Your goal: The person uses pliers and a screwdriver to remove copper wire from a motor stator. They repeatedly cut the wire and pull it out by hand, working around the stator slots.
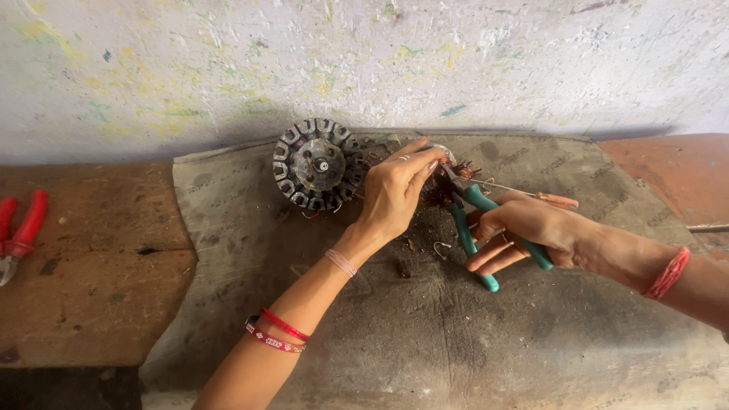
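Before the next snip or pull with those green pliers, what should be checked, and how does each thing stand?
1. Grip on the tool: the right hand is wrapped around the green-handled pliers. Ok.
2. Wire held steady: the left hand pinches the tuft of copper wire at the tool's nose. Ok.
3. Fingertips away from the cutting end: they sit right against it. Not ok.
4. Whether the pliers have closed on wire: hidden by the fingers. Cannot tell.
5. Round slotted metal core lying flat on the grey mat: ok.
6. Spare tools near: a screwdriver lies behind the right hand, red-handled pliers far off by the left. Ok.
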